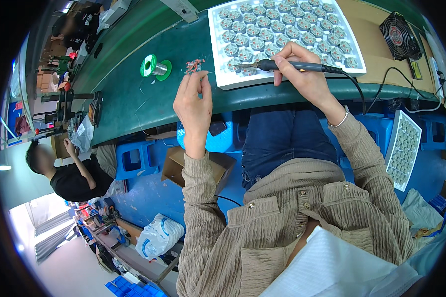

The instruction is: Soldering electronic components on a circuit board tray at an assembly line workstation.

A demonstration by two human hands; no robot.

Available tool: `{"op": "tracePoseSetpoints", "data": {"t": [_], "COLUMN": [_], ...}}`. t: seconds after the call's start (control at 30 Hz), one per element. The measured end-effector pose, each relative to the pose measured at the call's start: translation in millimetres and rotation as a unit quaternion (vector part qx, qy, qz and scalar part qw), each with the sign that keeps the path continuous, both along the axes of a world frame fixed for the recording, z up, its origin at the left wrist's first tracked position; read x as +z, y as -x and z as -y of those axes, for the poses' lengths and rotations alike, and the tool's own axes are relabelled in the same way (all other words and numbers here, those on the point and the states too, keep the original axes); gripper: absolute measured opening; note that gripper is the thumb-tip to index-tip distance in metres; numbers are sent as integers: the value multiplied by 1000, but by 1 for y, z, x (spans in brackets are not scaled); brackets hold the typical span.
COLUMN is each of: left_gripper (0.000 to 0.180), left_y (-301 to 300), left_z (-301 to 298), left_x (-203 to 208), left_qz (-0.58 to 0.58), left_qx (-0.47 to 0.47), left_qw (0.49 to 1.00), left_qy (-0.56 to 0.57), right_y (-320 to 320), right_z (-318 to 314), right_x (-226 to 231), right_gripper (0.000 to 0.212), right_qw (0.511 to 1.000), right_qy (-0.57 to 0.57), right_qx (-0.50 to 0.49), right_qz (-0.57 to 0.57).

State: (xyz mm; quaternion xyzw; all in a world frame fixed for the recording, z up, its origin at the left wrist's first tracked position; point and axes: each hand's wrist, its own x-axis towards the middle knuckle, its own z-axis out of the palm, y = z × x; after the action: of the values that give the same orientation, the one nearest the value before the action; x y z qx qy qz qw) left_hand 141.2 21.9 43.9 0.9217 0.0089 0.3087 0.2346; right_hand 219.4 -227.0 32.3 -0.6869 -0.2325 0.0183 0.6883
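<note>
My right hand (302,74) grips a soldering iron (307,66) by its dark handle, fingers wrapped round it. The iron points left, its metal tip over the near left part of a white foam tray (292,78). Rows of small round parts (266,34) with pale tops and reddish marks fill the tray. My left hand (193,101) is left of the tray, its fingers closed together at the near side of a small heap of reddish components (195,65). A thin pale strand shows beside these fingertips; what they pinch is hidden.
A green-flanged spool of solder wire (156,68) lies on the green bench (124,99). A black fan (400,35) stands at the far right, with the iron's cable running near it. Another filled tray (404,148) is low on the right. A co-worker (74,171) sits at left.
</note>
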Motion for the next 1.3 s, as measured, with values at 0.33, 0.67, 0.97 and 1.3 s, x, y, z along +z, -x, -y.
{"op": "tracePoseSetpoints", "data": {"t": [0.33,0.67,0.97,1.3], "left_gripper": [16,16,16,15], "left_y": [-2,-4,-4,1], "left_z": [1,5,5,7], "left_x": [1,-2,-5,-1], "left_qz": [3,-3,-9,-49], "left_qx": [-6,-16,-19,-28], "left_qw": [1000,1000,1000,989], "left_qy": [-4,-9,5,135], "right_y": [0,-1,-2,-5], "right_z": [0,0,2,23], "right_x": [0,-2,-1,5], "right_gripper": [13,13,13,11], "right_qw": [1000,1000,1000,1000], "right_qy": [-5,4,-1,-29], "right_qx": [-5,5,10,7], "right_qz": [-1,4,7,4]}}
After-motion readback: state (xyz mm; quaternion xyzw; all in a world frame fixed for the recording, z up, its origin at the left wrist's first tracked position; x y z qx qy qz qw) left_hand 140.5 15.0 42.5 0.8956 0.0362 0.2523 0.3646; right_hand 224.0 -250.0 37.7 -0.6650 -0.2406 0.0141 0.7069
